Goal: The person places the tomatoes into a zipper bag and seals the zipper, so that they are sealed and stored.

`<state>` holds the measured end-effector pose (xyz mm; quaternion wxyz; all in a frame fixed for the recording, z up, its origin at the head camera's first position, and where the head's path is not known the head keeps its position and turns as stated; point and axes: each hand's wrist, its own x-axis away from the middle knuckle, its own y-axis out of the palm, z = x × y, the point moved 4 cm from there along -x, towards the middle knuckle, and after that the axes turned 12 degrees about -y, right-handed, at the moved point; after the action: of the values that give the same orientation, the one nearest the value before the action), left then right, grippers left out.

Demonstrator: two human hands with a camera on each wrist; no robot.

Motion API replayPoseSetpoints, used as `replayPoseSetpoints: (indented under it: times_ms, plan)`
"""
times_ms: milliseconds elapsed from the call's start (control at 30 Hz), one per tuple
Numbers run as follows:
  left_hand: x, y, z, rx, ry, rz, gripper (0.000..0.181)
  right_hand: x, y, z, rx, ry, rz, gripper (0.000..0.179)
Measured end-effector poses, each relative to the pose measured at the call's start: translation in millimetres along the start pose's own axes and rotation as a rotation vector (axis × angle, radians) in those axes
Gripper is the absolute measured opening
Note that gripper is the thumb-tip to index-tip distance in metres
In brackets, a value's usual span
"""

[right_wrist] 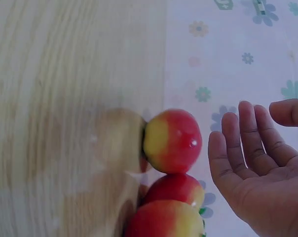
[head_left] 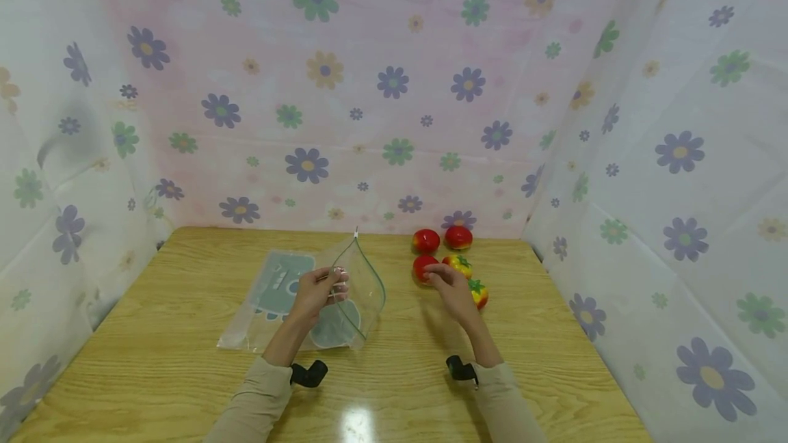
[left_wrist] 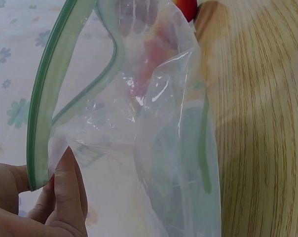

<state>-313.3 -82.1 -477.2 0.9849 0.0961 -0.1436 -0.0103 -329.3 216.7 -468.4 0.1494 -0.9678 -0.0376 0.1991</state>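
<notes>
My left hand pinches a clear zip bag near its mouth, holding it up off the table. The mouth gapes, edged by a green zip strip in the left wrist view. Blue-green printed shapes show on the bag's body, which trails back to the left. Over the fruit, my right hand overlaps a red round fruit in the head view. In the right wrist view its fingers are loosely bent and apart from the red-and-yellow fruit, with nothing held.
Two more red fruits sit at the back of the wooden table. Beside the right hand lie a yellow-red fruit with a green top and another like it. Flowered cloth walls the back and both sides.
</notes>
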Motion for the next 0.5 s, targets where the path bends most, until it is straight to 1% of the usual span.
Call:
replayPoseSetpoints:
  times_ms: [167, 267, 367, 500]
  plan:
    - [0.2, 0.4, -0.4, 0.013, -0.008, 0.000, 0.037, 2.4, -12.9, -5.3, 0.044, -0.002, 0.013, 0.028]
    - [-0.2, 0.0, -1.0, 0.027, -0.011, 0.001, 0.035, 2.7, -21.1, -6.3, 0.038, -0.002, 0.048, 0.028]
    - [-0.2, -0.8, -1.7, 0.031, -0.009, 0.002, 0.035, 3.1, -30.0, -7.2, 0.069, -0.007, 0.087, 0.027]
    - [-0.2, -1.4, -2.7, 0.031, -0.007, 0.005, 0.034, 4.8, -42.3, -6.8, 0.168, -0.004, 0.121, 0.027]
